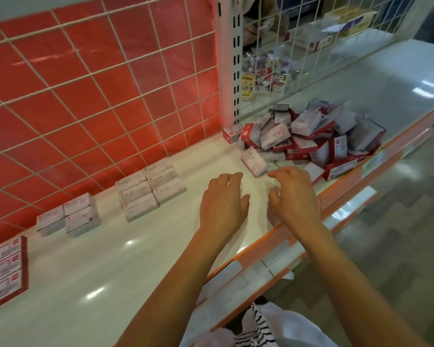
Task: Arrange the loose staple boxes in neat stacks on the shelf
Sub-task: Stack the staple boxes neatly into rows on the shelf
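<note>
Grip of left hand (223,201) and right hand (293,196): apart, empty, beside loose staple boxes (308,136). Tugging a low box may spill the heap off the shelf (135,259).

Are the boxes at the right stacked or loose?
Loose: the boxes lie in a heap, tilted and overlapping at many angles.

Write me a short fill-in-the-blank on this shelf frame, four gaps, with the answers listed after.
1. The loose pile of staple boxes lies to the ____ of the tidy block.
2. The left hand and the right hand both hold ____.
3. The back panel is coloured ____.
4. The tidy block shows ____ boxes on its top layer.
Missing words: right; nothing; red; six.
</note>
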`<move>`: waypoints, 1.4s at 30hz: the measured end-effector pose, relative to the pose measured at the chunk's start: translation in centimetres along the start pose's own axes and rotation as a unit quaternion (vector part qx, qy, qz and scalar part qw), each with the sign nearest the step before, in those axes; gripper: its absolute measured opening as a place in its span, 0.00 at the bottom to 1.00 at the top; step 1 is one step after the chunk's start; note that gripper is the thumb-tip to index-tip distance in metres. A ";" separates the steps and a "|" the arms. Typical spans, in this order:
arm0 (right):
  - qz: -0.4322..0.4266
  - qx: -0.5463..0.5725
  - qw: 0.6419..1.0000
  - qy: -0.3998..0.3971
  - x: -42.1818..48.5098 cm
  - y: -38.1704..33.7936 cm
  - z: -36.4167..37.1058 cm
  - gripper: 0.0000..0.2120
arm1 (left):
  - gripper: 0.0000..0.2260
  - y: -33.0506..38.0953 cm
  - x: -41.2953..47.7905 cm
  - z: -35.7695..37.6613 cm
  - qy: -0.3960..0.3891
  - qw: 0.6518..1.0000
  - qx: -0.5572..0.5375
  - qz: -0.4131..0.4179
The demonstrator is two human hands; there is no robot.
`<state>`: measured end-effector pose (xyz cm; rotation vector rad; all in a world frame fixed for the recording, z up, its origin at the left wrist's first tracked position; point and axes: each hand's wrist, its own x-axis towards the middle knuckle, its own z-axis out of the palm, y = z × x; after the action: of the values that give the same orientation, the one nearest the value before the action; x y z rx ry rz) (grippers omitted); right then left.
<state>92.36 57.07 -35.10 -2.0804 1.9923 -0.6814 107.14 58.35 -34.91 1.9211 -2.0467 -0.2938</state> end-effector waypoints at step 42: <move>-0.170 0.008 0.974 -0.148 3.4 -1.2 1.6 0.27 | 0.24 -3.3 0.8 -0.1 0.045 0.997 -0.039 -0.041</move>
<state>94.15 53.51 -35.30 -2.3764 1.4874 -0.4012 110.22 57.33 -35.91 1.9371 -1.8745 -0.2963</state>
